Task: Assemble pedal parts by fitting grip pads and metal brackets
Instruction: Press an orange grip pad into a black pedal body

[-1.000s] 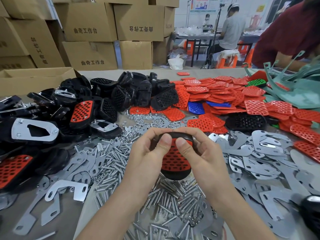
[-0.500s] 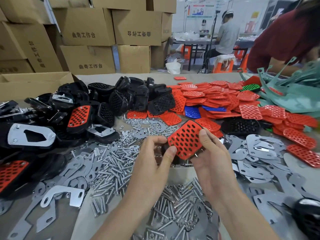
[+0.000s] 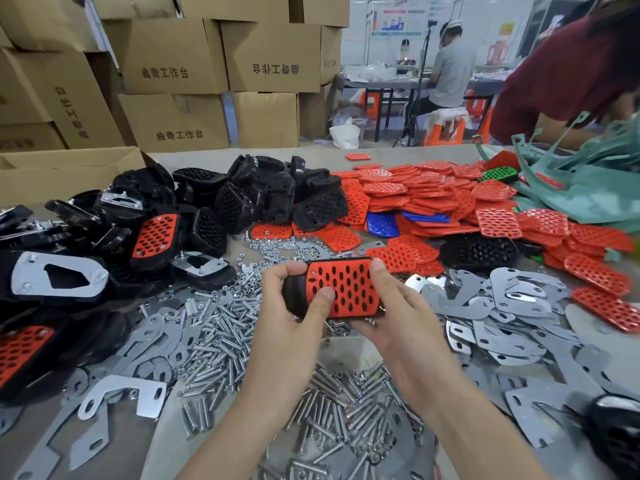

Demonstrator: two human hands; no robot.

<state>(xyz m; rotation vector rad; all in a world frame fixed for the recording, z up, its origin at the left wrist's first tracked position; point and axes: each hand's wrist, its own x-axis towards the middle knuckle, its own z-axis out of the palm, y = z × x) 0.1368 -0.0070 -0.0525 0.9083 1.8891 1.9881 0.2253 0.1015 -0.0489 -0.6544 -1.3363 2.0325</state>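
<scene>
A black pedal body (image 3: 294,295) with a red perforated grip pad (image 3: 346,289) lying on its face is held above the table between both hands. My left hand (image 3: 294,327) grips its left end, thumb pressed on the pad. My right hand (image 3: 398,320) holds the right end, fingers curled round the far edge. The pad lies sideways, its long axis left to right. Loose red grip pads (image 3: 433,195) are piled at the back right, and grey metal brackets (image 3: 512,306) are spread at the right.
Black pedal bodies (image 3: 263,199), some with pads and brackets fitted, heap up at the left and back. Bolts (image 3: 221,344) and nuts (image 3: 273,245) cover the table under my hands. Cardboard boxes (image 3: 180,53) stand behind. A person in a dark red sleeve (image 3: 561,74) works at the right.
The red pad, tilted up off the black body half a second ago, now lies flat on it. Both hands have turned the pedal sideways and hold its ends.
</scene>
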